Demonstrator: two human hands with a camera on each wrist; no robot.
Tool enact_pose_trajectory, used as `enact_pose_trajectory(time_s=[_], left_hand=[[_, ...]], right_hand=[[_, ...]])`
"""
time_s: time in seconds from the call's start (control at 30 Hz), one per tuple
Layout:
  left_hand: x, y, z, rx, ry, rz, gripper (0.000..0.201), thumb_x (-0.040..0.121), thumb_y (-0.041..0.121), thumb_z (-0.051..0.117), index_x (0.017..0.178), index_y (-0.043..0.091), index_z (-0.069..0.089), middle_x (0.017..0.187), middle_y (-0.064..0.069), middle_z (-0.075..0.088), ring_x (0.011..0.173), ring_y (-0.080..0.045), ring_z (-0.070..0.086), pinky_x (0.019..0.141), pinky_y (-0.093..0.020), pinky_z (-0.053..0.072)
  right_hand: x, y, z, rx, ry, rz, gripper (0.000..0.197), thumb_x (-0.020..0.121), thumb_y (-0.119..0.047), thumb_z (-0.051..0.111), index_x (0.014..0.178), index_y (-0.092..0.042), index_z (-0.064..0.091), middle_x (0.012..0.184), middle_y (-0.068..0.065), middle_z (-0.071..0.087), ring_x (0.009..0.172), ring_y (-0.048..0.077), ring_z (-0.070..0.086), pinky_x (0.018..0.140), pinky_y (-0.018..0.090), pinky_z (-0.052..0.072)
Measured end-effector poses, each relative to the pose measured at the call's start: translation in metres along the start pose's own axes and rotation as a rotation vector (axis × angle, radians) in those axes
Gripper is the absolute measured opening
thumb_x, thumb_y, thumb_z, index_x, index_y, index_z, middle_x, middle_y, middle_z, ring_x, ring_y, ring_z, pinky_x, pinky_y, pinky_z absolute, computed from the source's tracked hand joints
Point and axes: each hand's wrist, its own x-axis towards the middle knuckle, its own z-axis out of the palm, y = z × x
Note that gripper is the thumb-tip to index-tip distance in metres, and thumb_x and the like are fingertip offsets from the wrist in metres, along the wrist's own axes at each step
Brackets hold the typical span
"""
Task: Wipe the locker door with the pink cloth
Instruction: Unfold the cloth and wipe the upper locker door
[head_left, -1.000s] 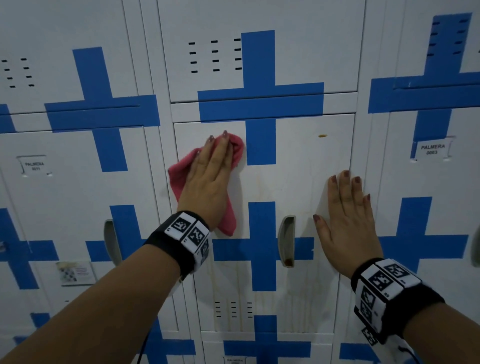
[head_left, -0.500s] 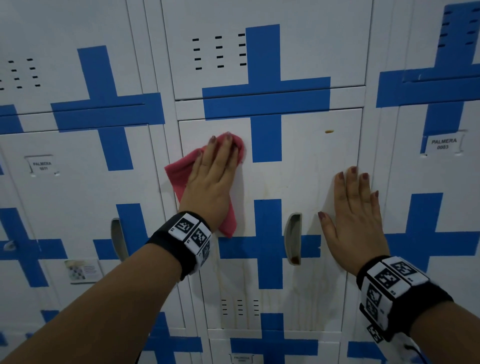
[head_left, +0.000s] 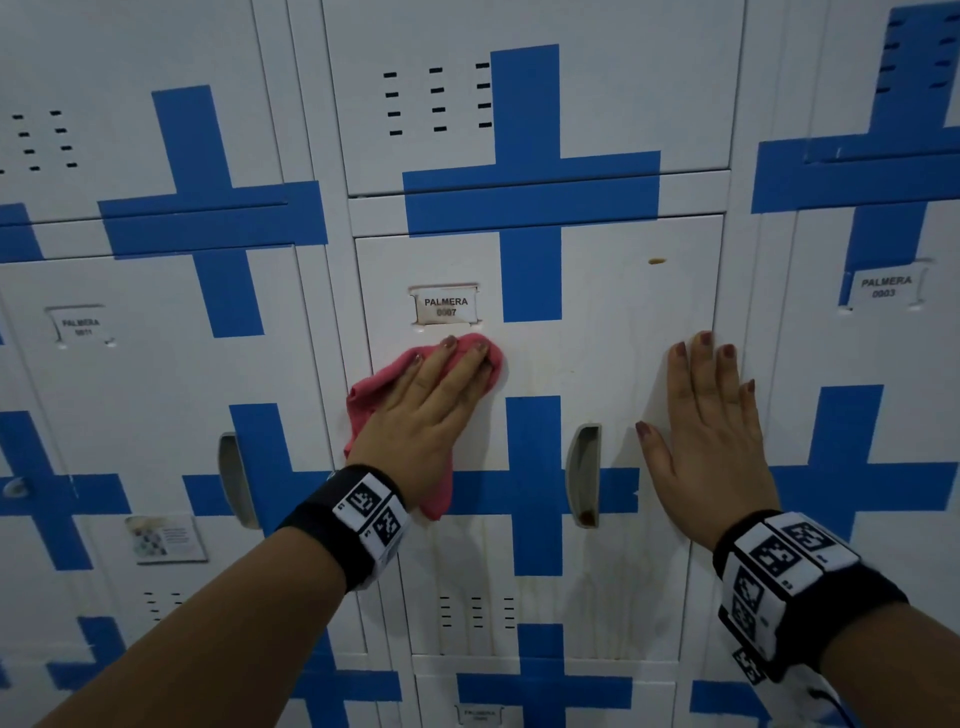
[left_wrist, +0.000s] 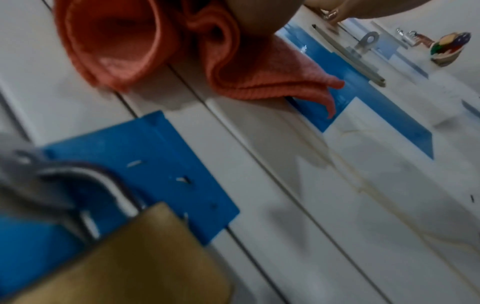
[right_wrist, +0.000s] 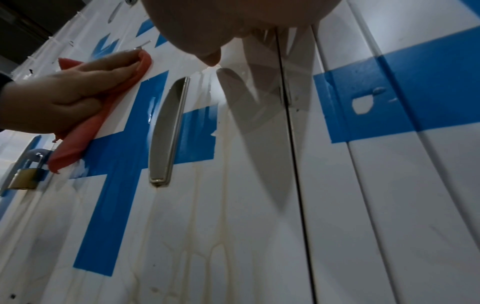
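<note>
**Left hand presses pink cloth to locker door**

The left hand's (head_left: 434, 415) fingers (head_left: 467, 358) lie straight and flat on the pink cloth (head_left: 374, 395), pressing it against the locker door (head_left: 613, 353); cloth bunches out past the fingertips and hangs below the wrist. Just above those fingertips sits the label (head_left: 445, 306) reading PALMERA. The right hand (head_left: 711, 447) rests open and flat, fingers straight, on the door's right edge, holding nothing. Between the two hands lies the recessed handle (head_left: 583, 475). A brass padlock (right_wrist: 23, 178) hangs on the neighbouring door to the left.
</note>
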Motion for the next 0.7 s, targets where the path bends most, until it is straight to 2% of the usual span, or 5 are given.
enact_pose_trajectory(time_s=[0.17,0.37,0.5,0.6,0.7], left_hand=[[-0.003,0.001,0.004,-0.251,0.105,-0.323,0.093,0.080,0.001,0.055,0.147,0.016,-0.008,0.156,0.001,-0.011,0.143,-0.018,-0.013,0.113,-0.044,-0.002],[0.000,0.001,0.001,-0.363,0.236,-0.521,0.080,0.084,-0.001,0.050,0.148,0.005,0.003,0.157,-0.011,0.004,0.144,-0.028,0.001,0.114,-0.041,0.001],[-0.003,0.002,0.006,-0.336,0.240,-0.482,0.082,0.083,-0.004,0.050,0.148,0.009,0.001,0.157,-0.007,-0.001,0.143,-0.022,-0.006,0.112,-0.045,0.001],[-0.014,0.002,0.012,-0.272,0.145,-0.323,0.097,0.077,-0.001,0.060,0.146,0.015,-0.006,0.154,0.005,-0.011,0.141,-0.017,-0.020,0.109,-0.048,-0.001],[-0.027,0.006,0.017,-0.203,0.045,-0.192,0.111,0.064,0.007,0.076,0.147,0.014,0.003,0.156,0.002,-0.009,0.142,-0.018,-0.023,0.106,-0.050,0.003]], right_hand=[[0.000,0.000,-0.001,-0.006,0.001,-0.007,0.070,0.092,-0.044,0.018,0.148,-0.017,-0.015,0.154,0.000,-0.025,0.142,0.017,-0.020,0.113,0.031,-0.016],[0.000,0.000,0.000,-0.018,-0.001,-0.003,0.070,0.092,-0.044,0.018,0.148,-0.016,-0.015,0.154,0.001,-0.025,0.142,0.018,-0.020,0.114,0.032,-0.015],[0.000,-0.001,0.000,-0.021,-0.001,-0.003,0.071,0.092,-0.044,0.018,0.148,-0.015,-0.014,0.154,0.003,-0.024,0.142,0.019,-0.019,0.114,0.033,-0.014],[0.000,-0.001,0.001,-0.025,0.000,0.001,0.071,0.092,-0.044,0.019,0.149,-0.014,-0.013,0.155,0.003,-0.023,0.142,0.019,-0.019,0.114,0.034,-0.014],[0.001,-0.001,0.001,-0.030,0.002,-0.001,0.071,0.092,-0.043,0.020,0.148,-0.014,-0.013,0.154,0.003,-0.024,0.142,0.019,-0.019,0.114,0.033,-0.015]])
